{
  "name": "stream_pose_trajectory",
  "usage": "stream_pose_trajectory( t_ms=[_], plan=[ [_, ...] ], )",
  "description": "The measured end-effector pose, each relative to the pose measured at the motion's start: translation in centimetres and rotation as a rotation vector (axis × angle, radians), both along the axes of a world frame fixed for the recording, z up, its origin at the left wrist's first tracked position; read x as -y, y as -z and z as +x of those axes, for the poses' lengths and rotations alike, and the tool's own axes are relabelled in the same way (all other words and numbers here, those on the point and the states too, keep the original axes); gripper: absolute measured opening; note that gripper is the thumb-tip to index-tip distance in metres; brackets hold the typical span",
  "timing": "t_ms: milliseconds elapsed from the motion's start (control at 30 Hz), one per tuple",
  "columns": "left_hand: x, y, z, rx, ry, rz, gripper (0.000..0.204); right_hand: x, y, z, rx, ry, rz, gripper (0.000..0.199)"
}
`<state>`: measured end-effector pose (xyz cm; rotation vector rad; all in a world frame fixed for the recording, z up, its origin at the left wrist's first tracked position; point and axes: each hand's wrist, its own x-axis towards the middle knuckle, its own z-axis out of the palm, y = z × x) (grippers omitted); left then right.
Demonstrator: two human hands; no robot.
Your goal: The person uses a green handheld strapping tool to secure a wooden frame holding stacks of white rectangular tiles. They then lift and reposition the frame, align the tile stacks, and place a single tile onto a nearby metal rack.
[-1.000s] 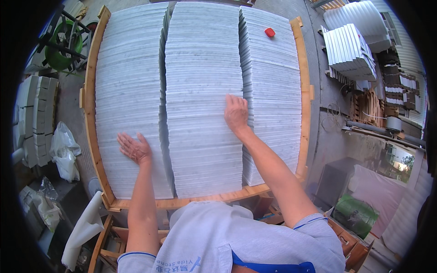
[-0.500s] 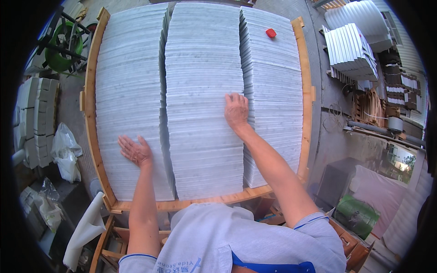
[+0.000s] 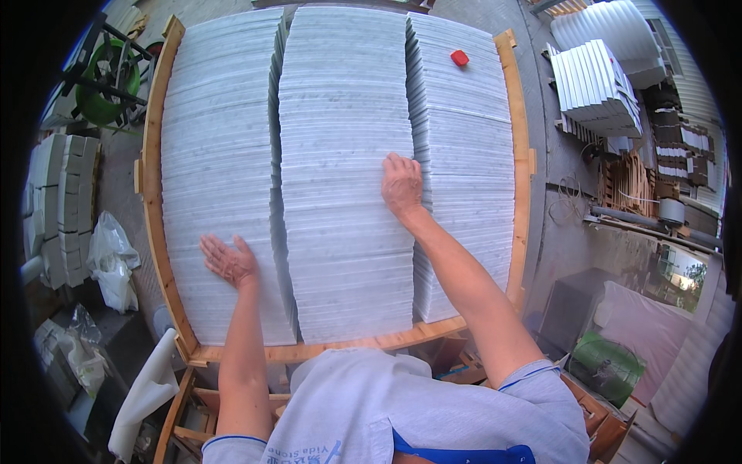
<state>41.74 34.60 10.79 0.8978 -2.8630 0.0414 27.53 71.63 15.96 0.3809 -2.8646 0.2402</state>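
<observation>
Three rows of thin white-grey stone tiles stand packed on edge: a left row [image 3: 216, 155], a middle row [image 3: 344, 100] and a right row [image 3: 468, 170]. A wooden frame [image 3: 154, 201] runs along their sides and near end. My left hand [image 3: 229, 261] lies flat on the lower part of the left row, its fingers apart. Over the right edge of the middle row, my right hand [image 3: 402, 185] is closed, its fingers bent onto the tile edges beside the gap. What its fingertips press on is partly hidden.
A small red object [image 3: 460, 58] lies on the far right row. White slabs [image 3: 595, 89] stand on the floor at right, near a foam roll [image 3: 607, 35]. At left are wrapped stacks [image 3: 66, 201], plastic bags [image 3: 114, 263] and a green reel [image 3: 108, 81]. A white roll [image 3: 147, 394] leans nearby.
My left hand has slid very slightly toward me on the left row. My right hand stays at the edge of the middle row.
</observation>
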Motion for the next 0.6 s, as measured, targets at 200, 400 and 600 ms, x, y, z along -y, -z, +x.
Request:
stream_pose_trajectory(
  t_ms=[200,400,600],
  plan=[
    [-0.1,-0.2,-0.1,0.002,-0.001,0.011,0.069,0.2,0.1,-0.8,-0.021,0.045,-0.043,0.031],
    [0.0,-0.1,0.0,0.014,0.000,0.001,0.069,0.6,0.4,-1.3,0.023,0.085,0.017,0.035],
    [0.0,-0.1,0.1,0.011,0.002,0.014,0.070,0.5,0.5,-1.7,0.072,0.087,0.068,0.034]
  ],
)
